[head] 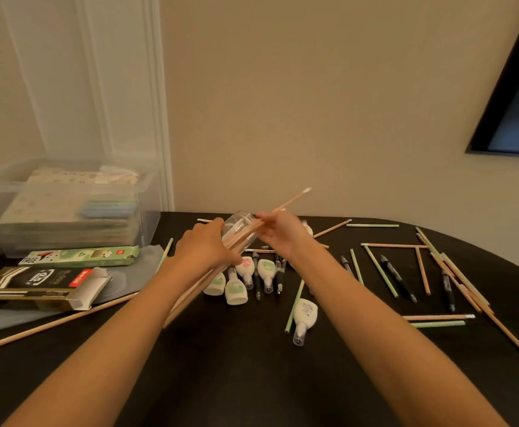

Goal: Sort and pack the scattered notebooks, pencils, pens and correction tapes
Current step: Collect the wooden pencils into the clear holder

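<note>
We work at a dark table (252, 380) set against a plain wall. At its far left corner stands a clear plastic bin (67, 208), and the notebooks (64, 211) already lie stacked inside it, so we judge that part of the sorting done. In front of the bin lie two opened cardboard packs, a green pencil box (79, 256) and a black-and-gold pen box (39, 288), both resting on a grey plastic sleeve (134, 272).

Most of the rest is still scattered. Loose pencils (381, 272), tan and pale green, lie across the right half of the table, with one long tan pencil (64, 318) off to the near left. Black pens (398, 278) lie among them, and more sit just past our wrists. The correction tapes (236, 288) cluster in the middle, with another one (304, 317) lying apart, nearer us.

Our left hand (204, 245) wraps around a clear jar (239, 231), tipped on its side, along with what looks like a bundle of tan pencils running down under the wrist. Our right hand (282, 231) pinches one tan pencil (286, 204) and points it into the jar's mouth. We judge the pencil gathering to be early, with pens and tapes not yet started.
</note>
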A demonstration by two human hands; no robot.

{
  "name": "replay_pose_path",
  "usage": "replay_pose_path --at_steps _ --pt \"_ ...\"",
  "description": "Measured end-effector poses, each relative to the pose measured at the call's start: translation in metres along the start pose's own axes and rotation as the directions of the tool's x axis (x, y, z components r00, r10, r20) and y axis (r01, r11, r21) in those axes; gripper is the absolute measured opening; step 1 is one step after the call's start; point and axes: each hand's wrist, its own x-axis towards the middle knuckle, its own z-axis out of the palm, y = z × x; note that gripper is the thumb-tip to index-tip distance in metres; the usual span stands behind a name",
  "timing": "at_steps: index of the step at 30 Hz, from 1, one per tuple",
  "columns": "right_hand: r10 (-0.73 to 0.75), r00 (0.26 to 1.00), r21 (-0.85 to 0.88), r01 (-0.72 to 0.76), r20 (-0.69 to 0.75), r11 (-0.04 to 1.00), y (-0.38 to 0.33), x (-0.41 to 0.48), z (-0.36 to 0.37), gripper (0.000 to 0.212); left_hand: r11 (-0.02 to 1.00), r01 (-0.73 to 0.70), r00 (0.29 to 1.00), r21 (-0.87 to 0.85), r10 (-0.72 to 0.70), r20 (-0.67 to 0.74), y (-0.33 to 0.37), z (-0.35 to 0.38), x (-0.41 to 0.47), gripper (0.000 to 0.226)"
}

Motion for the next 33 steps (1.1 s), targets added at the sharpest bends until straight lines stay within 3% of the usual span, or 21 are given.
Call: replay_pose_path --at_steps 1,3,8,14,17,19,22,26,29,33 --pt "0.008 1.0 -0.171 -0.003 0.026 0.985 0.001 -0.007 0.003 0.008 1.0 0.002 1.0 0.0 -0.002 -0.013 0.001 0.0 -0.003 0.059" --pt "-0.013 0.999 -0.326 0.027 0.045 0.945 -0.001 -0.014 0.004 0.011 1.0 0.008 1.0 -0.006 -0.008 -0.027 0.001 0.001 -0.007 0.055" --pt "-0.141 0.99 -0.278 0.134 -0.007 0.951 -0.013 -0.014 0.0 0.018 0.998 0.034 0.997 -0.05 -0.037 -0.065 0.001 -0.002 -0.01 0.063" --pt "-0.112 0.982 -0.461 0.169 0.149 0.871 -0.014 -0.005 -0.005 0.034 0.997 0.04 0.995 -0.059 -0.045 -0.089 0.001 -0.005 0.0 0.068" --pt "-0.189 0.981 -0.49 0.187 0.046 0.852 -0.017 0.015 -0.017 0.025 0.993 0.087 0.991 -0.079 -0.094 -0.093 -0.003 -0.007 0.011 0.066" --pt "-0.245 0.969 -0.695 0.159 -0.025 0.701 -0.014 0.032 -0.028 0.02 0.99 0.12 0.987 -0.072 -0.126 -0.094 -0.007 -0.007 0.021 0.068" --pt "-0.221 0.966 -0.966 0.174 0.131 0.189 -0.001 0.063 -0.043 0.023 0.985 0.169 0.982 -0.044 -0.172 -0.081 -0.016 -0.006 0.04 0.071" --pt "-0.072 0.95 -0.909 0.265 0.302 -0.321 0.016 0.094 -0.05 0.026 0.973 0.226 0.97 -0.049 -0.23 -0.083 -0.03 -0.006 0.066 0.072" --pt "0.015 0.945 -0.804 0.287 0.327 -0.52 0.023 0.112 -0.053 0.024 0.961 0.273 0.958 -0.044 -0.275 -0.08 -0.042 -0.005 0.084 0.071" --pt "0.085 0.935 -0.758 0.33 0.344 -0.562 0.024 0.131 -0.051 0.019 0.942 0.33 0.941 -0.062 -0.334 -0.055 -0.051 0.0 0.102 0.07"
